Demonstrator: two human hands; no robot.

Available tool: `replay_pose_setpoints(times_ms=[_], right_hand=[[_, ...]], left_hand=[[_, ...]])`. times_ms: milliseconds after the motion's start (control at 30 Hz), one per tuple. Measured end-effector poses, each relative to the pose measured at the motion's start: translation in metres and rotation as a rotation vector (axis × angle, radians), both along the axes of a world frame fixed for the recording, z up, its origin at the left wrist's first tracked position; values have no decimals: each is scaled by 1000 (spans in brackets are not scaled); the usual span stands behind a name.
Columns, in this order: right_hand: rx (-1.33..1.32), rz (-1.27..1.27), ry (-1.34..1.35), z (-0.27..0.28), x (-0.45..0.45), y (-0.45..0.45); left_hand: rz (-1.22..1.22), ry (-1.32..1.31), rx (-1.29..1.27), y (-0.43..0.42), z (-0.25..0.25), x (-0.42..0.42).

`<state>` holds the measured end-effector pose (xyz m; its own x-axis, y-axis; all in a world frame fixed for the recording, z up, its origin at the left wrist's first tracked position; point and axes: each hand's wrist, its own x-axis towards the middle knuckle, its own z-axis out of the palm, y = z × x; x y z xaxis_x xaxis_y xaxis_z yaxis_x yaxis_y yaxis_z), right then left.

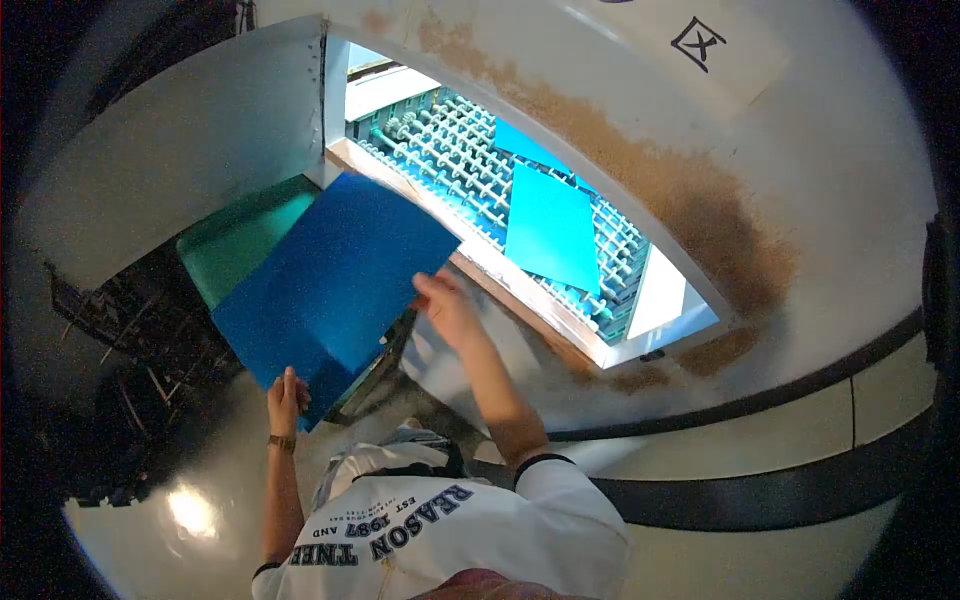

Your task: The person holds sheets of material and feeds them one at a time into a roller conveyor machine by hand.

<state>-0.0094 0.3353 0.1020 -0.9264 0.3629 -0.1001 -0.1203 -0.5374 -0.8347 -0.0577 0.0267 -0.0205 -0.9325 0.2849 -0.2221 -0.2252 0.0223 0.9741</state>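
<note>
Your right hand (447, 308) closes narrowly on the long right edge of a blue sheet (335, 275), fingers near its upper corner; your left hand (287, 396) pinches its lower end. The sheet is thin, flat, matte and rectangular, its long axis slanting from lower left to upper right, toward the opening in a pale panel (620, 110) mottled with rough brown patches. It overlaps a smooth green tray (225, 240) in your view, just outside that opening. Inside, 1 brighter blue-green sheet (552, 228) lies on rows of small-wheeled rollers (445, 150), with blue pieces (530, 143) partly hidden behind the panel.
</note>
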Motion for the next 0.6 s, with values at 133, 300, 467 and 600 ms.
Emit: replay_pose_setpoints(times_ms=[133, 300, 467, 600], right_hand=[[-122, -218, 167, 71, -6, 21], [-201, -329, 199, 53, -39, 79], [-125, -25, -139, 15, -56, 114], [193, 35, -222, 32, -57, 96]], left_hand=[[-36, 146, -213, 7, 1, -10], [-56, 268, -369, 16, -10, -13], [9, 217, -294, 18, -11, -13], [-8, 218, -332, 18, -9, -11]])
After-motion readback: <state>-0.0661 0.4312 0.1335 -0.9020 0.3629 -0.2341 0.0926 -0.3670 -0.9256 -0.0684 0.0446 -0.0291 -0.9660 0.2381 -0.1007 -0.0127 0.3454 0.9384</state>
